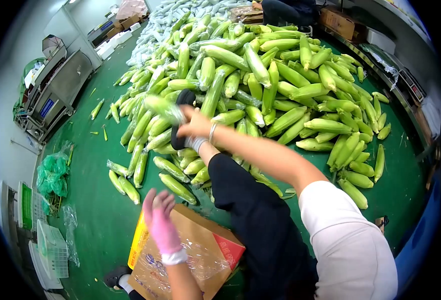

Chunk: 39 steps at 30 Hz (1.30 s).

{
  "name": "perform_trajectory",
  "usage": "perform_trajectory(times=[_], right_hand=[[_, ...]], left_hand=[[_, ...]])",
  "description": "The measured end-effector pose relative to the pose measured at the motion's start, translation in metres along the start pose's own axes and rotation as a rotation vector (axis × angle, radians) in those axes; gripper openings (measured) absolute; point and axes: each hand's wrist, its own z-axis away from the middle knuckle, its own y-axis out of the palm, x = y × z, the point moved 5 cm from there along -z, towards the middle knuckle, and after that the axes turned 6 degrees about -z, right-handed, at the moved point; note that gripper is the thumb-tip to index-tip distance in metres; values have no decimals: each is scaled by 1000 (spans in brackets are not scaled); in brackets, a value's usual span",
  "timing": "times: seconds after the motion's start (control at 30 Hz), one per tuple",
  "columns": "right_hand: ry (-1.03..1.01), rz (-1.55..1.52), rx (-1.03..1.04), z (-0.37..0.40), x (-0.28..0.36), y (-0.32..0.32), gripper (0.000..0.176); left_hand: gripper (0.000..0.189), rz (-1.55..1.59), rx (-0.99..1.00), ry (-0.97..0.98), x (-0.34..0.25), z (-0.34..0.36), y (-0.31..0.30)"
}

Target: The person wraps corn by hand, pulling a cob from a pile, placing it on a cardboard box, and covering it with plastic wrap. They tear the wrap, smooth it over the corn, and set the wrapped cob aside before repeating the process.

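Note:
My right hand (194, 123), bare with a bracelet at the wrist, is stretched out over the pile and closed round the end of an ear of corn (163, 108). That ear is green-husked and smeared by motion, with what looks like clear film at the gripped end. Beneath the hand is my shoe (184, 97), dark, on the near side of the corn pile (285, 90). My left hand (163, 222), in a pink glove, is raised above a cardboard box (190, 250) with plastic film on it. Its fingers are extended and hold nothing that I can see.
Bagged ears (168, 35) form the far left of the heap. Green plastic netting (53, 175) and white crates (54, 245) lie at left, near a metal cart (63, 82). Another person (290, 12) sits behind the pile. A scale (411, 85) stands on the right.

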Motion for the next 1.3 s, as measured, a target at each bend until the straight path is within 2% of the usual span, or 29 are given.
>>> perform_trajectory(times=[0.03,0.07,0.1,0.13,0.17,0.2,0.23,0.27,0.3,0.37,0.4,0.43,0.47,0.53,0.6,0.67,0.73,0.8,0.87,0.9,0.93,1.0,1.03,1.07,1.13,1.2,1.23,1.27,1.3], right_hand=[[218,-24,94,-7,18,-33,88],[3,357,-182,-20,0,-79,71],[181,661,-344,-19,-35,-127,57],[334,726,-457,4,-39,-172,63],[433,762,-714,31,-37,-206,55],[596,1048,-882,48,-65,-243,73],[834,1016,-922,65,-78,-261,94],[944,913,-908,75,-95,-273,102],[972,686,-818,74,-139,-294,109],[825,832,-946,65,-175,-315,116],[775,785,-882,64,-199,-339,106],[540,760,-822,70,-201,-344,89],[741,763,-733,82,-211,-361,72],[639,-231,-642,119,-158,-304,37],[714,-474,-441,167,-64,-211,43],[648,-305,-302,219,-35,-176,46],[545,-195,-107,231,54,-73,49],[161,218,125,222,124,3,57],[-25,265,380,234,162,86,62],[-88,214,519,244,167,122,61],[-17,-12,648,258,170,156,61],[-68,-80,740,293,160,206,63],[-66,-101,780,305,159,222,64],[-60,-123,822,316,155,233,64],[-41,-126,854,333,143,228,65],[-58,70,1035,345,132,210,66],[-119,157,1136,344,137,204,67],[-117,160,1135,340,142,203,67],[-206,213,1213,341,149,206,68]], left_hand=[[42,0,-11,-41,-7,9,-25],[38,-96,-64,-54,-10,23,-56],[33,-169,-124,-65,-9,40,-88],[28,-286,-265,-118,-1,58,-130],[19,-285,-312,-140,5,79,-169],[30,-447,-458,-268,-28,111,-158],[30,-600,-451,-281,-27,128,-176],[30,-764,-449,-307,-23,153,-206],[30,-771,-493,-334,-11,174,-239],[32,-611,-447,-466,21,218,-290],[33,-768,-462,-493,12,228,-286],[12,-963,-472,-413,3,224,-285],[10,-957,-543,-384,-4,238,-278],[20,-1061,-561,-391,-9,261,-276],[30,-1092,-530,-529,-4,280,-269],[40,-1259,-422,-408,-2,283,-257],[43,-1195,-405,-366,5,282,-253],[54,-1436,-282,-324,0,268,-242],[65,-1445,-188,-317,10,258,-234],[59,-1442,-163,-311,11,251,-224],[59,-1436,-171,-295,17,245,-221],[48,-1440,-117,-357,38,235,-226],[36,-1366,-47,-329,38,232,-226],[36,-1355,-52,-324,43,237,-234],[27,-986,-142,-292,52,259,-265],[23,-91,-303,-757,32,309,-288],[23,162,-370,-639,21,322,-288],[22,408,-425,-520,8,331,-286],[22,325,-581,-426,-13,323,-268]])
